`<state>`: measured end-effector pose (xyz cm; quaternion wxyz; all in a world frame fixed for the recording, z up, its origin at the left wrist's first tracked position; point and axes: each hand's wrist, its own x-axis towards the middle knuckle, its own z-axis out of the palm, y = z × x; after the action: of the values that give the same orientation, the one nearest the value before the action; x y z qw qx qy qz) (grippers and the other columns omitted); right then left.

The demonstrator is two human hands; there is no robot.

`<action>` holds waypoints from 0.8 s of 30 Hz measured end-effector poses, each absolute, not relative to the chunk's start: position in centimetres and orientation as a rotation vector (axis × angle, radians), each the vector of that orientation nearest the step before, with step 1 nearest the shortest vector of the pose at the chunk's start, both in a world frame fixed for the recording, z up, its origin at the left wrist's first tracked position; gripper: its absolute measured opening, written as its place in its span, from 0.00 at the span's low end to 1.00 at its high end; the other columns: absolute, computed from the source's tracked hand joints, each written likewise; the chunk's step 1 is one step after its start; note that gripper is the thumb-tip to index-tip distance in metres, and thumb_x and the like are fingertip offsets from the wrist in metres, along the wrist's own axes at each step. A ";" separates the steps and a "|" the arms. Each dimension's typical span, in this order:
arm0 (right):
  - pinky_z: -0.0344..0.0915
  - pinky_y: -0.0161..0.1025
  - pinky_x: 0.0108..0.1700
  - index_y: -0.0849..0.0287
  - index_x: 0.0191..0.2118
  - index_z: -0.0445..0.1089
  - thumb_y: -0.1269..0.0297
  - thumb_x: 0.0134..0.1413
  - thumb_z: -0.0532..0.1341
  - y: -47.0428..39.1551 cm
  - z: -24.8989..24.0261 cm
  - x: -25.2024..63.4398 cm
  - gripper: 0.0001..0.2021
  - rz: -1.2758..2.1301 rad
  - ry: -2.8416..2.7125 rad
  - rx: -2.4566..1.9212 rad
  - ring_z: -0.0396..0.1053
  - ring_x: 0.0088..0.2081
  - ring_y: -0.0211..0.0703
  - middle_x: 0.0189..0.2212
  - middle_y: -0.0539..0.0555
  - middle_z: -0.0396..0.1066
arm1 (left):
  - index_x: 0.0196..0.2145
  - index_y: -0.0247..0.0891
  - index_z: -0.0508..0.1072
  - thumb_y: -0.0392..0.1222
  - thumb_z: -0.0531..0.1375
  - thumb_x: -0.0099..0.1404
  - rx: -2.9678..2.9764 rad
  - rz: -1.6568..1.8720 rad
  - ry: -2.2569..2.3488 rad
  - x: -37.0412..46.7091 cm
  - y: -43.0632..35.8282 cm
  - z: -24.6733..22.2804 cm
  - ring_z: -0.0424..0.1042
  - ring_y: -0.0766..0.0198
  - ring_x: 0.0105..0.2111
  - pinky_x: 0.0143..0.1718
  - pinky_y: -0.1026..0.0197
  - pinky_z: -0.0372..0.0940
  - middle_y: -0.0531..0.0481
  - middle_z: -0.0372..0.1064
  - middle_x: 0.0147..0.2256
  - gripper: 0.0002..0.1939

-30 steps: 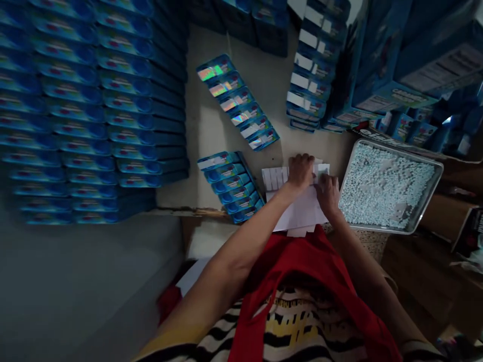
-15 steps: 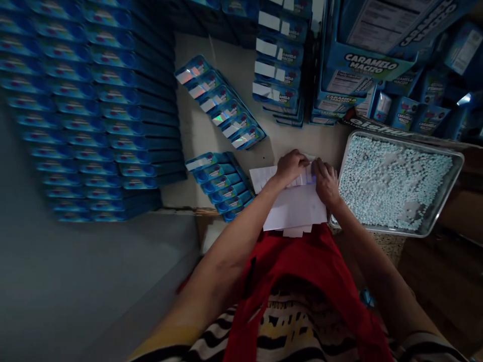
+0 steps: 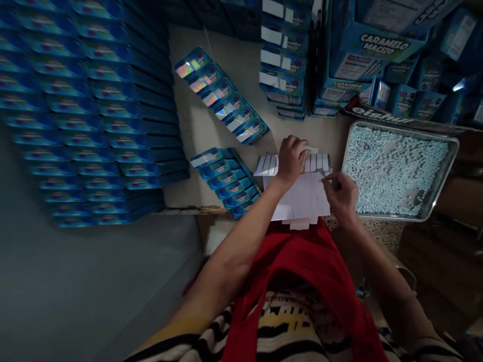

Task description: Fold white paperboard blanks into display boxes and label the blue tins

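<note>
Near the middle of the frame, a white paper sheet (image 3: 302,196) lay at the edge of a pale tabletop (image 3: 184,186), just above a red cloth apron (image 3: 290,251). Along the sheet's upper side ran a row of narrow whitish strips (image 3: 316,162). The left hand (image 3: 291,160) rested over that row with its fingers bent, beside a small pale rectangular piece (image 3: 311,149); whether they gripped it could not be told. The right hand (image 3: 341,196), at the sheet's right side, had thumb and forefinger pinched on a thin greyish slip (image 3: 322,173).

Right of the hands stood a rectangular metal tray (image 3: 439,181) of small pale-blue pellets (image 3: 392,166). Left of the sheet lay a short slanting row of blue boxes (image 3: 226,181); above it, another slanting row of blue boxes with shiny silver labels (image 3: 224,103). Tall stacked blue boxes (image 3: 94,95) filled the upper left, and blue cartons lettered "CARAMELO MACIZO" (image 3: 377,45) the upper right.
</note>
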<state>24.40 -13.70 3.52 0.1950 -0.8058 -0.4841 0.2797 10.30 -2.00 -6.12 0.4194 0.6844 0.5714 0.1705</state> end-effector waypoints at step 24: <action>0.65 0.34 0.20 0.57 0.29 0.74 0.47 0.39 0.78 -11.1 9.4 8.8 0.21 1.633 -0.710 -1.931 0.57 0.21 0.32 0.20 0.44 0.64 | 0.31 0.36 0.77 0.57 0.79 0.46 0.244 0.735 1.171 -9.3 -11.8 2.7 0.80 0.61 0.29 0.33 0.61 0.75 0.49 0.78 0.27 0.25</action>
<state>8.84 -11.09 9.40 0.2547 -0.7108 -0.2612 0.6014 -9.27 -11.79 2.66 0.7636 0.1123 0.5386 0.3380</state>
